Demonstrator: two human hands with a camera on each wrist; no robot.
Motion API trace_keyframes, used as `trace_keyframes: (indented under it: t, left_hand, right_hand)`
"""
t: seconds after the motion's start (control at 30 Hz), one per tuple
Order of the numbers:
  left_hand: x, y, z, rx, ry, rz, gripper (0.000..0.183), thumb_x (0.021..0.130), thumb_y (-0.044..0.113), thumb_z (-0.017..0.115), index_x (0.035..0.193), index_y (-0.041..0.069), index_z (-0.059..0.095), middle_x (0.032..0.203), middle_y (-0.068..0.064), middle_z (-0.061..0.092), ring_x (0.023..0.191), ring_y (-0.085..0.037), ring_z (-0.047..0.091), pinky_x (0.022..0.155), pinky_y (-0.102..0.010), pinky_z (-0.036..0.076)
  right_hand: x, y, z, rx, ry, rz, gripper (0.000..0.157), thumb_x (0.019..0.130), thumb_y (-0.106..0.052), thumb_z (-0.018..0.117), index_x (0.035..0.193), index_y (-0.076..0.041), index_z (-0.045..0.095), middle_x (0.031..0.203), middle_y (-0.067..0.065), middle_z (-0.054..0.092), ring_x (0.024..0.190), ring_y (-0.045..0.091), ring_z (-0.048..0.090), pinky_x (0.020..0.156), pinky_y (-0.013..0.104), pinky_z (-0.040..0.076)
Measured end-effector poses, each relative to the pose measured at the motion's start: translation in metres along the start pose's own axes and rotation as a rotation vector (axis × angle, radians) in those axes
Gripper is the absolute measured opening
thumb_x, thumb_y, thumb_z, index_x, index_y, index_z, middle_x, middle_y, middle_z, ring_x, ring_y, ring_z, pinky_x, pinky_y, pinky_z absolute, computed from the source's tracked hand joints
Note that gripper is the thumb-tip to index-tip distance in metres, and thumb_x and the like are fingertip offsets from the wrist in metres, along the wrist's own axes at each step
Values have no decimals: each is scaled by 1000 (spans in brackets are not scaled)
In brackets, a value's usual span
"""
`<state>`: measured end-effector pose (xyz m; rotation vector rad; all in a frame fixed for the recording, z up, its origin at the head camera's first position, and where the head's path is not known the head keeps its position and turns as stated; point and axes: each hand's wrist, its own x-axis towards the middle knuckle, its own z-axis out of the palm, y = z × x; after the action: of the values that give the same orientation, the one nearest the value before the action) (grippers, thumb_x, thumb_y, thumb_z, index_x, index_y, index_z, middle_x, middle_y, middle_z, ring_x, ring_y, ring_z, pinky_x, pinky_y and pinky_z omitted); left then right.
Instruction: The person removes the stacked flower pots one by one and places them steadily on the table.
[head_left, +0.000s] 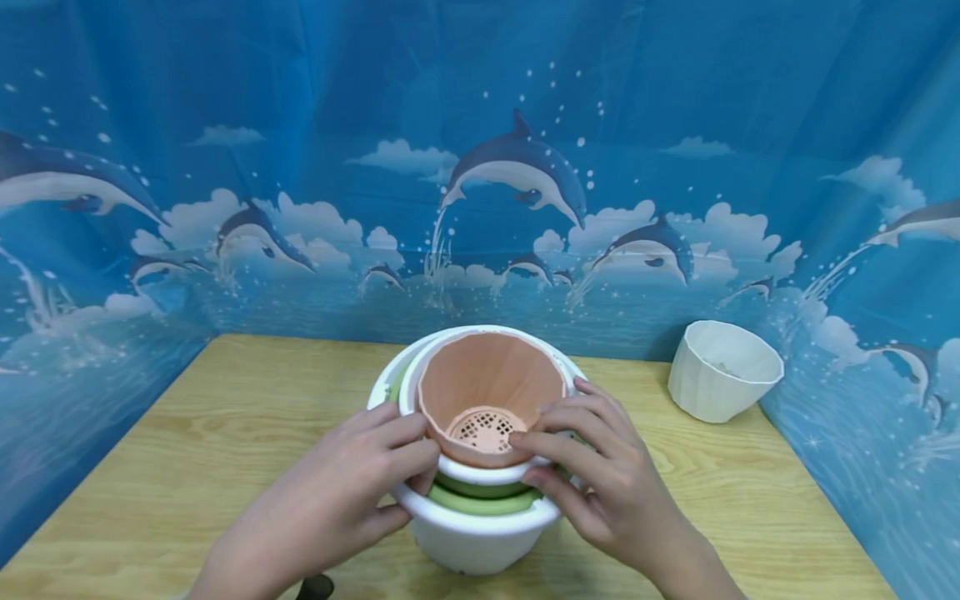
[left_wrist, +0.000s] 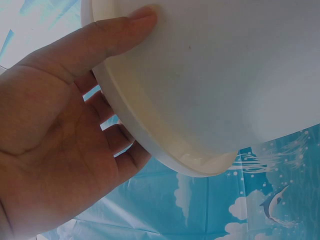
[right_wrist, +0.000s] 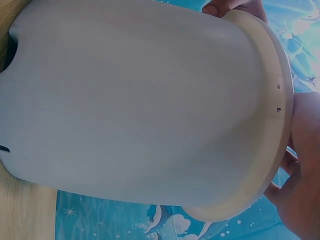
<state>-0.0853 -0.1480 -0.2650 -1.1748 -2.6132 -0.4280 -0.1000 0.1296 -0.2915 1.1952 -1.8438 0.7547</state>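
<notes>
Several flowerpots stand nested in the middle of the table in the head view. A terracotta pot (head_left: 487, 371) with a mesh bottom sits innermost, inside a white-rimmed pot (head_left: 487, 477). Green rims (head_left: 480, 505) show below that, and a large white pot (head_left: 480, 542) is outermost. At the left, my left hand (head_left: 360, 475) grips the outer white rim, thumb against the outside wall (left_wrist: 200, 75) and fingers over the edge. My right hand (head_left: 607, 467) reaches over the right side, index fingertip inside the terracotta pot and thumb by the inner white rim, pinching the nested rims.
A white faceted pot (head_left: 705, 400) stands tilted at the table's back right, by the backdrop. A small dark object (head_left: 316, 587) pokes in at the front edge beside the left forearm. A blue dolphin-print sheet (head_left: 480, 275) surrounds the wooden table (head_left: 247, 417).
</notes>
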Motion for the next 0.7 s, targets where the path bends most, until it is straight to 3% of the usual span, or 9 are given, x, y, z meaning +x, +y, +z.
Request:
trace_keyframes:
  t: [0.7]
  left_hand:
    - [0,-1,1,5,23,14,34,76,23,85,85,32,53,94,23,50,87,-4,43,75,-27,44]
  right_hand:
    - [3,-2,1,-4,53,-38,25,95,-28,67,110,-9,74,103,6,67,103,28,58,113,43,35]
